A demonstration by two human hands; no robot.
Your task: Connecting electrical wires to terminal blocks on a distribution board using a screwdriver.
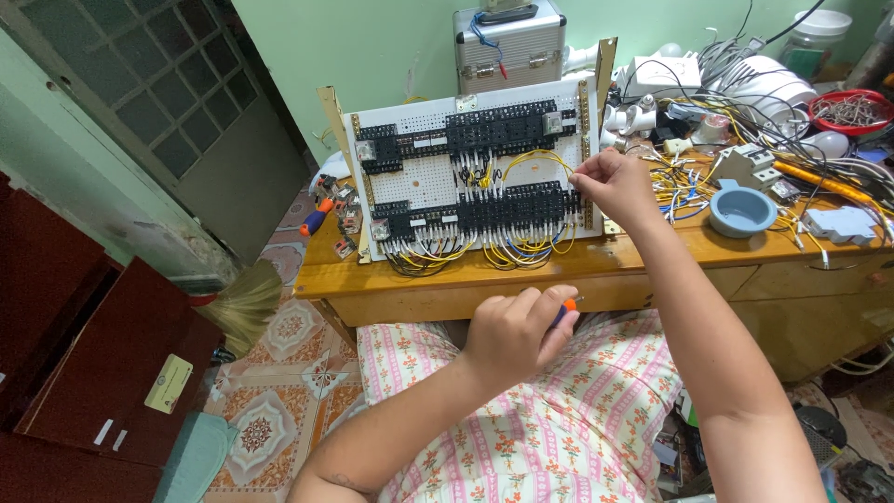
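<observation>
Meanwhile, your right hand (610,182) is pinching a yellow wire (533,158) at the propped-up panel's (419,177) right edge, while your left hand (512,331), fisted around an orange-tipped screwdriver (566,307), is waiting over your lap, keeping it ready.

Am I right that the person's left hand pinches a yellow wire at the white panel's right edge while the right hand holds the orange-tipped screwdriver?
The hands are swapped. In the head view, the right hand pinches the yellow wire at the white panel; the left hand holds the screwdriver.
</observation>
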